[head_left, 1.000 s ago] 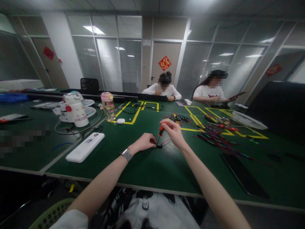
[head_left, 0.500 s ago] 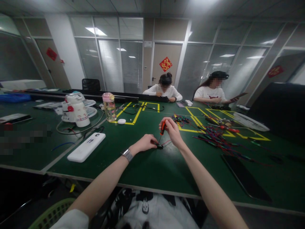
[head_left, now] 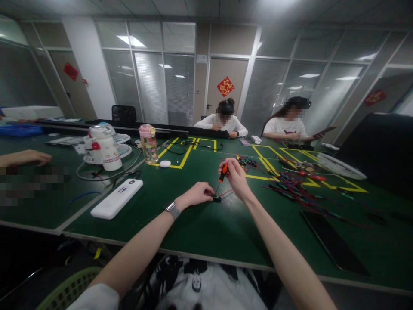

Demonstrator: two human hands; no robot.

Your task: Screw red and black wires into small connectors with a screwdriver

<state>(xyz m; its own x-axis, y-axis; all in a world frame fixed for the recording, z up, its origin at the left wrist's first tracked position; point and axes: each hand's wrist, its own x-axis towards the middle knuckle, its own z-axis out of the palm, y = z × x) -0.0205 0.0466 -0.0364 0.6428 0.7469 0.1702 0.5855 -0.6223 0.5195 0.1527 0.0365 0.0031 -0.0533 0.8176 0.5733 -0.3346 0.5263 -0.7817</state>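
My right hand (head_left: 236, 175) is closed around the orange-and-black handle of a screwdriver (head_left: 223, 171). The shaft slants down and left to a small dark terminal connector (head_left: 217, 199) on the green table (head_left: 193, 232). My left hand (head_left: 198, 193), with a watch on its wrist, pinches the connector's left end against the tabletop. A thin red wire (head_left: 227, 193) runs from the connector up to the right, under my right hand. The exact spot where the screwdriver tip meets the connector is too small to make out.
A white power bank (head_left: 118, 199) lies left, near a white bottle (head_left: 109, 148) and a pink-lidded bottle (head_left: 148, 144). Bundled wires (head_left: 293, 187) and a black tablet-like slab (head_left: 334, 242) lie right. Two people sit opposite; another person's hand (head_left: 35, 157) is at far left.
My right hand has shifted slightly to the right with the screwdriver, which tilts a little more. My left hand stays on the connector. Another person's hand has appeared at the far left.
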